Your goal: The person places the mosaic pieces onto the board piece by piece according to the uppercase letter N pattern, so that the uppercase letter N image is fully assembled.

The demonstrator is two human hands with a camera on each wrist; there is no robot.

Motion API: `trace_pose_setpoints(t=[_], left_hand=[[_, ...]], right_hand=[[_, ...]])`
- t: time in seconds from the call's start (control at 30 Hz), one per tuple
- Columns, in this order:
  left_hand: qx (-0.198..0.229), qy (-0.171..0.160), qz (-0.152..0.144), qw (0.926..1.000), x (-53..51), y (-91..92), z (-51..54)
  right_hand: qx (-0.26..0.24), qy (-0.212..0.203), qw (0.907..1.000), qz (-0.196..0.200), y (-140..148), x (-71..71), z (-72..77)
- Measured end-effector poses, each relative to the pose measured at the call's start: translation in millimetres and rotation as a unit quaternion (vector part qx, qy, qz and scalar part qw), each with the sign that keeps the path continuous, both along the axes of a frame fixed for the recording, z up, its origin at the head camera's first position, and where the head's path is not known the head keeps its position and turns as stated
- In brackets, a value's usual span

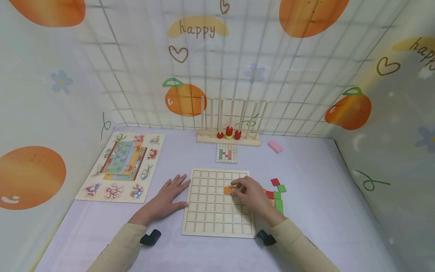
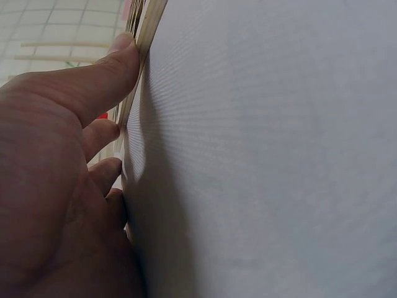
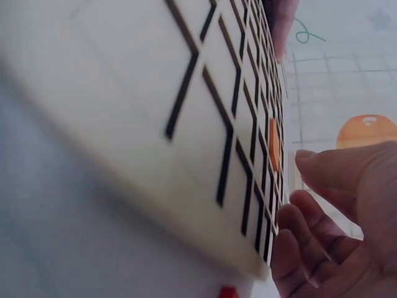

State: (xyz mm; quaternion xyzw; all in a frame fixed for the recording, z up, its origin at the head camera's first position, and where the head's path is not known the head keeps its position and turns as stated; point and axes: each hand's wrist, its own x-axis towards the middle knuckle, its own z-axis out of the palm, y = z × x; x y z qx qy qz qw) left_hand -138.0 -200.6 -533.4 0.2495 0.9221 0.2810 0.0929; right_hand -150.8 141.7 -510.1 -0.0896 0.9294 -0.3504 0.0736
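A wooden grid board (image 1: 219, 235) lies flat on the table with one orange square tile (image 1: 228, 190) in a cell right of centre. My left hand (image 1: 168, 198) rests beside the board, its thumb and spread fingers touching the left edge; the left wrist view shows the thumb (image 2: 121, 46) against that edge. Over the right part of the board, my right hand (image 1: 251, 194) is bent loosely next to the orange tile. In the right wrist view its thumb and fingers stand apart, with nothing visible between them. The right hand partly hides cells and nearby tiles.
Loose red (image 1: 275, 182) and green tiles (image 1: 281, 188) lie right of the board, some orange ones partly hidden. Behind are a pattern card (image 1: 226, 160), a peg rack (image 1: 207, 139) with beads and a pink block (image 1: 275, 146). A sea-animal puzzle board (image 1: 81, 194) lies left.
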Motion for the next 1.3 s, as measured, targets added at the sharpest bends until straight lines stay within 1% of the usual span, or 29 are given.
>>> trace_pose_setpoints(t=[0.17, 0.33, 0.47, 0.57, 0.77, 1.03, 1.3], left_hand=[[-0.004, -0.002, 0.003, 1.0000, 0.0, 0.2, -0.1], [-0.005, -0.004, 0.006, 1.0000, -0.5, -0.1, -1.1], [-0.006, -0.005, 0.008, 0.9999, -1.0, -0.3, -1.0], [-0.007, -0.006, 0.008, 0.9999, -1.0, -0.4, -1.1], [-0.007, -0.005, 0.007, 0.9999, -0.6, -0.7, -1.7], [-0.006, -0.005, 0.007, 0.9999, 0.7, 0.6, 1.0], [-0.001, -0.007, 0.007, 1.0000, 0.8, 0.8, 2.1]], right_hand=[[0.012, 0.007, 0.9998, -0.016, 10, 1.8, 3.4], [0.015, 0.022, 0.9995, -0.019, 22, 5.1, 6.4], [0.011, 0.010, 0.9996, -0.025, 33, 8.2, 6.9], [0.013, -0.003, 0.9992, -0.037, 42, 11.2, 6.6], [0.020, -0.003, 0.9983, -0.055, 61, 18.0, 6.4], [0.029, 0.012, 0.9977, -0.059, 82, 20.9, 5.1], [0.050, 0.033, 0.9969, -0.050, 87, 18.1, 1.5]])
